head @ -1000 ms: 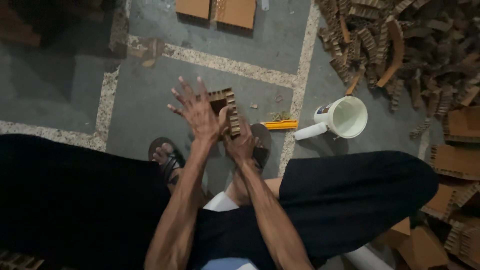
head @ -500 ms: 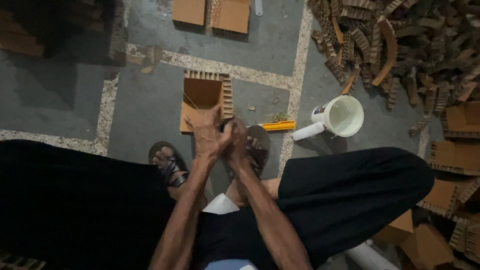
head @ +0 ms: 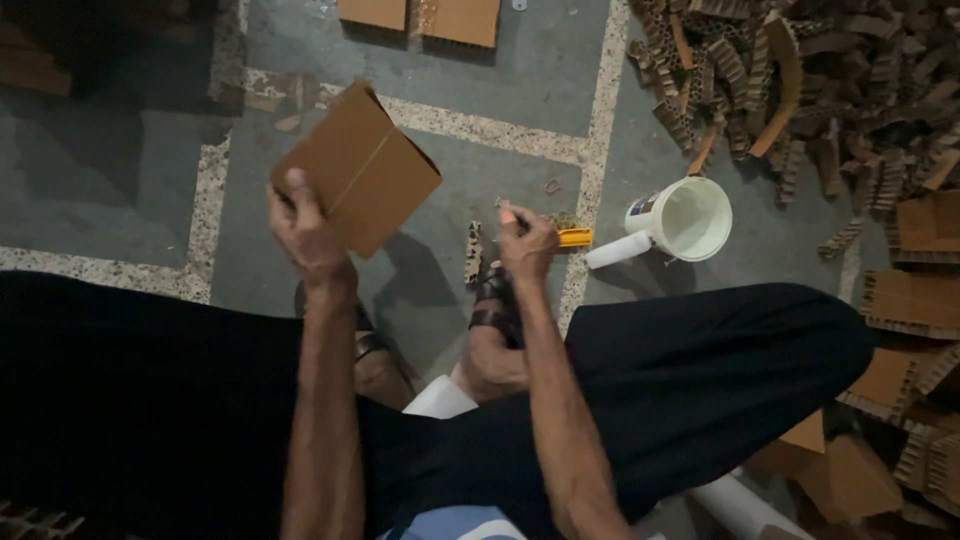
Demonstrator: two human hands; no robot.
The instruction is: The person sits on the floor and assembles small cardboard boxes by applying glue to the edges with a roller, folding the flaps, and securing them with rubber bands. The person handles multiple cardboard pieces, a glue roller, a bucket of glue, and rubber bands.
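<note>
The hands, clasped together a moment ago, are now apart. The left hand (head: 305, 232) grips a flat, creased brown cardboard piece (head: 358, 166) at its lower edge — raised above the grey floor (head: 130, 190). The right hand (head: 524, 243) is loosely curled, holding nothing clearly, near a ribbed corrugated strip (head: 473, 254).

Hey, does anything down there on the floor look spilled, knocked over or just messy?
Yes. The white mug lies tipped on its side, mouth facing up at the camera; nothing visibly spilled. Corrugated cardboard strips sprawl in a loose heap at upper right. The left hand holds a folded cardboard box tilted.
</note>
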